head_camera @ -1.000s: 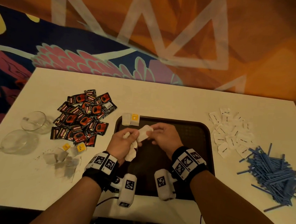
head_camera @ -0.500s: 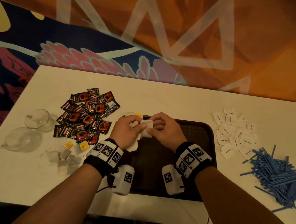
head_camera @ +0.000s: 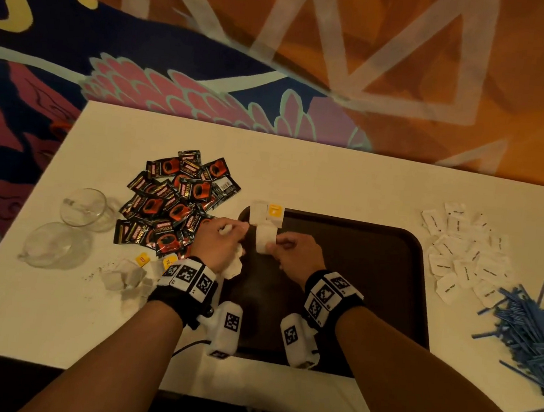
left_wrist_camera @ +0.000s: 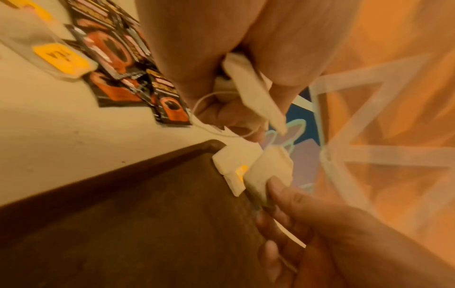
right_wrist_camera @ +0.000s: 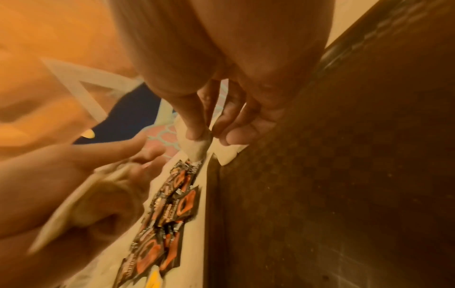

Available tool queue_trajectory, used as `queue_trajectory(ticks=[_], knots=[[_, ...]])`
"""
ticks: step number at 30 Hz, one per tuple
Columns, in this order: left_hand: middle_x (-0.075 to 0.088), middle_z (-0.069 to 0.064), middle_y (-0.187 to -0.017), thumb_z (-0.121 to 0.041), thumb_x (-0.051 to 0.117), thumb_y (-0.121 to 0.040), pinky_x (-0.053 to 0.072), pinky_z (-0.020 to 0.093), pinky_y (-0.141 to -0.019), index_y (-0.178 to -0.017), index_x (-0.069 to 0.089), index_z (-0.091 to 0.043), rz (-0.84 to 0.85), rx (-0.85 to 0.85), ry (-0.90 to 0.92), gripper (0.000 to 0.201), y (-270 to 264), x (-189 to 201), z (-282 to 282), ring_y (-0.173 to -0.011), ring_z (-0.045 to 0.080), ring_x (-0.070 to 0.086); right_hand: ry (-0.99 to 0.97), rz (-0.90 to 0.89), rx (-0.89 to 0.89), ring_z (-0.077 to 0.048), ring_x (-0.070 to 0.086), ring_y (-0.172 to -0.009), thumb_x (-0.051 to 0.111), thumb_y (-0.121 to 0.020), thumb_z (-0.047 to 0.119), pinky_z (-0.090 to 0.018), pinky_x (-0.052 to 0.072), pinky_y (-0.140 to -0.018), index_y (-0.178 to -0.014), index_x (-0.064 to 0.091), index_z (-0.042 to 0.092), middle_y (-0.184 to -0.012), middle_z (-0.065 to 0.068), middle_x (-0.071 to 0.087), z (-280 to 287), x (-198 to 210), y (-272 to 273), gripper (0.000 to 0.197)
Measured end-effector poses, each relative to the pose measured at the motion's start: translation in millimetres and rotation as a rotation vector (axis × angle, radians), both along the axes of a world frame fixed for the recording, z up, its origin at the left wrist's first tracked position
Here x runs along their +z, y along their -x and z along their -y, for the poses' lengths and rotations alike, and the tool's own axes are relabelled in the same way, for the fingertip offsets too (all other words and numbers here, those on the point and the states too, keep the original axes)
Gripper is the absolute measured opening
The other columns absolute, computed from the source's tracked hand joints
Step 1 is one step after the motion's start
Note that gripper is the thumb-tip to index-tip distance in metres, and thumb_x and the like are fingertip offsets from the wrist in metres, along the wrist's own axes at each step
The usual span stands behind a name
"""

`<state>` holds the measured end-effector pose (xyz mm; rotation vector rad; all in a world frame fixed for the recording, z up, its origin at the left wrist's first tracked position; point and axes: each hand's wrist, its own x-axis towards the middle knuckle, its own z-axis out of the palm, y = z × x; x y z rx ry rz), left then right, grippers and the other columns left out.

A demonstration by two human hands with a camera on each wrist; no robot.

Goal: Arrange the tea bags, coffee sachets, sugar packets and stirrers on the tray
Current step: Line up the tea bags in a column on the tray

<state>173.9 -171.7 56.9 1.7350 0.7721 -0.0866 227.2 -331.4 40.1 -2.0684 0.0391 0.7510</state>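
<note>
A dark brown tray (head_camera: 373, 282) lies on the white table in front of me. In its far left corner lies a tea bag with a yellow tag (head_camera: 268, 211). My right hand (head_camera: 292, 254) pinches a white tea bag (head_camera: 264, 241) (left_wrist_camera: 267, 175) just in front of that one, low over the tray. My left hand (head_camera: 220, 244) grips several more tea bags (left_wrist_camera: 251, 91) (head_camera: 233, 265), one string hanging loose. Black and red coffee sachets (head_camera: 174, 203) are piled left of the tray. White sugar packets (head_camera: 465, 254) and blue stirrers (head_camera: 530, 333) lie to its right.
Two clear glass cups (head_camera: 81, 209) stand at the table's left edge. A few loose tea bags (head_camera: 126, 276) with yellow tags lie in front of the coffee pile. A patterned orange and navy wall runs behind the table.
Both hands moved away from me to the tray's far left corner. The right hand took one tea bag off the left hand's bunch and brought it down beside the tea bag lying there.
</note>
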Motion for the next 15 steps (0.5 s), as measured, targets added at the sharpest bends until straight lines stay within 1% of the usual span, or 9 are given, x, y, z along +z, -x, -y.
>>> queue_trajectory(ticks=[2,4,5,7,9,12,15], knots=[[0.069,-0.002,-0.095,-0.029,0.063,-0.089,0.049,0.036,-0.088,-0.087,0.071,-0.019,-0.055,0.018,-0.018,0.014,10.0,-7.2,-13.4,-0.095,0.020,0.063,0.064,-0.036,0.005,-0.014,0.061,-0.094,0.070,-0.086,0.027,-0.028,0.051,-0.089,-0.110,0.069,0.017,-0.098,0.002,0.065,-10.9,-7.4,-8.3,0.026],[0.071,0.002,-0.091,-0.027,0.064,-0.089,0.052,0.040,-0.085,-0.086,0.071,-0.019,-0.079,0.062,0.017,0.011,19.2,-12.8,-24.8,-0.088,0.024,0.067,0.131,-0.065,0.013,-0.017,0.059,-0.106,0.068,-0.088,0.028,-0.027,0.047,-0.095,-0.114,0.068,0.016,-0.112,-0.002,0.066,-21.3,-12.6,-16.1,0.029],[0.071,0.005,-0.087,-0.023,0.064,-0.089,0.053,0.041,-0.081,-0.083,0.071,-0.018,-0.077,0.082,0.041,0.010,23.4,-15.3,-29.0,-0.081,0.025,0.067,0.154,-0.085,0.011,-0.018,0.059,-0.109,0.068,-0.088,0.029,-0.028,0.046,-0.096,-0.114,0.068,0.016,-0.117,-0.003,0.066,-26.3,-15.1,-19.4,0.029],[0.070,0.009,-0.080,-0.016,0.063,-0.089,0.052,0.038,-0.070,-0.080,0.069,-0.014,-0.070,0.098,0.069,0.012,30.4,-18.9,-36.9,-0.067,0.024,0.065,0.189,-0.117,0.015,-0.021,0.058,-0.112,0.067,-0.088,0.030,-0.030,0.045,-0.099,-0.116,0.068,0.016,-0.122,-0.005,0.064,-35.9,-20.0,-24.7,0.031],[0.068,0.010,-0.075,-0.013,0.062,-0.090,0.050,0.035,-0.065,-0.080,0.069,-0.010,-0.068,0.106,0.073,0.013,35.7,-24.1,-45.1,-0.063,0.023,0.063,0.219,-0.125,0.032,-0.023,0.055,-0.117,0.066,-0.090,0.031,-0.031,0.043,-0.102,-0.120,0.066,0.015,-0.127,-0.005,0.061,-43.5,-22.9,-29.5,0.034],[0.069,0.010,-0.074,-0.013,0.061,-0.089,0.049,0.036,-0.067,-0.082,0.071,-0.007,-0.060,0.112,0.067,0.013,41.3,-31.9,-55.5,-0.065,0.024,0.062,0.263,-0.116,0.057,-0.024,0.052,-0.122,0.062,-0.092,0.030,-0.030,0.039,-0.103,-0.124,0.063,0.013,-0.131,-0.007,0.059,-51.4,-24.4,-35.9,0.036],[0.069,0.006,-0.071,-0.015,0.063,-0.089,0.050,0.038,-0.071,-0.079,0.072,-0.012,-0.069,0.130,0.087,0.014,44.9,-37.9,-63.1,-0.069,0.024,0.063,0.284,-0.128,0.051,-0.024,0.053,-0.120,0.062,-0.093,0.030,-0.030,0.041,-0.102,-0.124,0.063,0.013,-0.129,-0.007,0.060,-56.5,-27.6,-40.0,0.035]])
